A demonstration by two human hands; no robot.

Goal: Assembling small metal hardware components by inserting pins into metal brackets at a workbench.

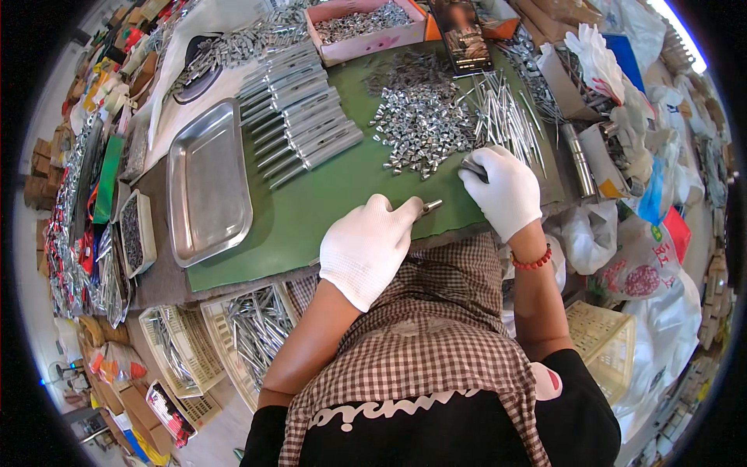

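Note:
My left hand (366, 247), in a white knit glove, is closed around a slim metal tube (430, 207); its bright tip pokes out past the thumb and forefinger, and the fingers hide most of the rest. To its right, my right hand (506, 191), gloved too, has its fingers curled together at the near edge of a pile of small silver caps (424, 128). Something small and grey shows at those fingertips, too hidden to name. Thin metal rods (510, 117) lie heaped beyond the right hand. Several silver tubes with thin rods (303, 128) lie in a slanting row at the left.
A steel tray (246, 179) lies left of the row on the green mat (233, 272). Behind are a pink box (366, 51) of small parts, dark thin pieces (416, 71) and a phone (464, 39). Baskets (226, 319) of metal pieces stand below the table's front edge.

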